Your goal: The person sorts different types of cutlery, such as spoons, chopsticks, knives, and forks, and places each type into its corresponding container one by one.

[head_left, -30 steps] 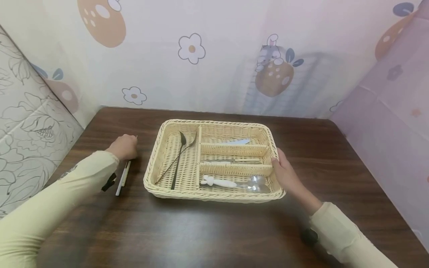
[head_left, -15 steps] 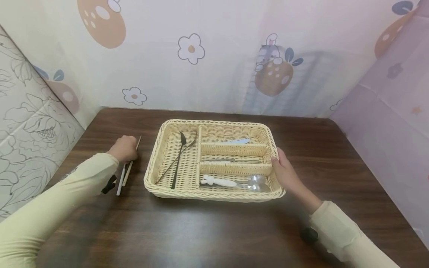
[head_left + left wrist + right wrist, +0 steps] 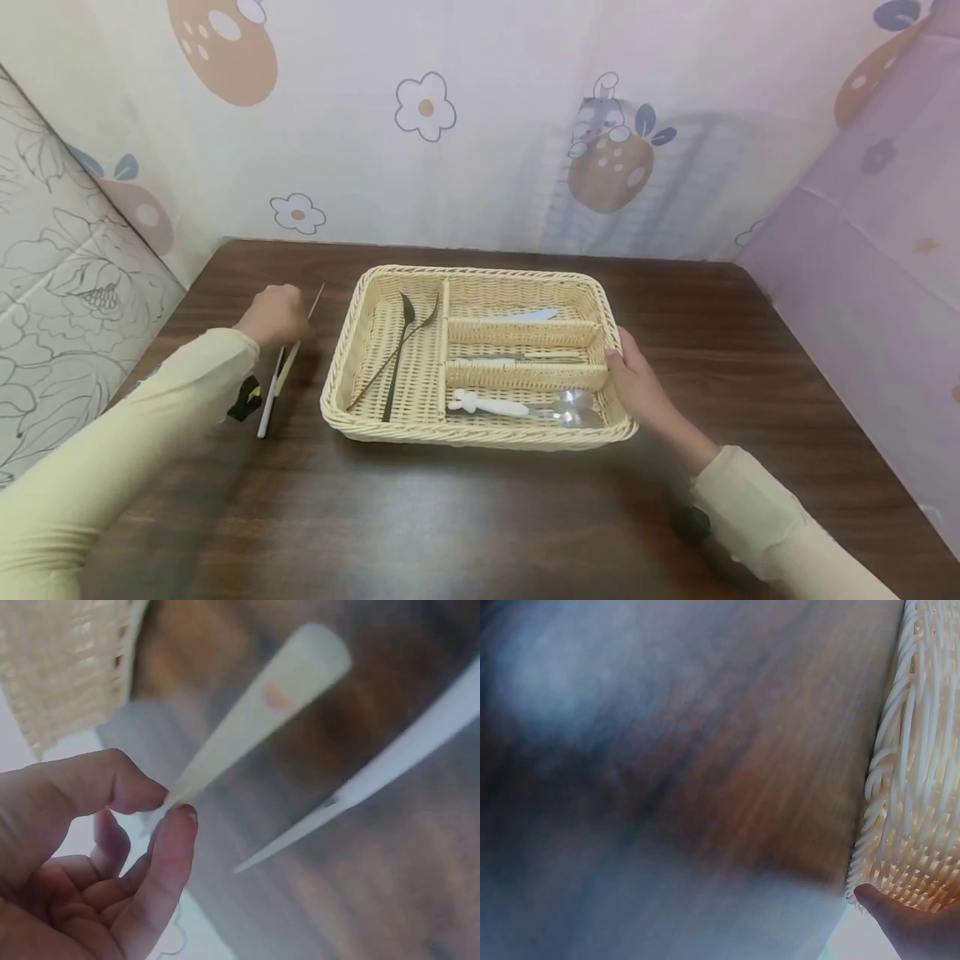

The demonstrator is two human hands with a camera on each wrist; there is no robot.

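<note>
My left hand pinches a cream-handled chopstick between thumb and fingertip, close over the table's left side. In the left wrist view an orange mark shows on its wide end. Beside it on the table lies a white-handled chopstick with a thin tip. My right hand grips the right end of a woven cutlery basket, thumb over the rim. A black spoon crosses a fork in the basket's left compartment. Spoons, one bunny-handled, lie in the near right compartment.
A pale knife lies in the basket's far right compartment, and slim utensils fill the middle one. The dark wooden table meets a patterned backdrop behind and at both sides.
My left hand has taken hold of the cream-handled chopstick and moved it slightly away from me, so its thin tip now shows beyond the fingers. The right hand stays on the basket.
</note>
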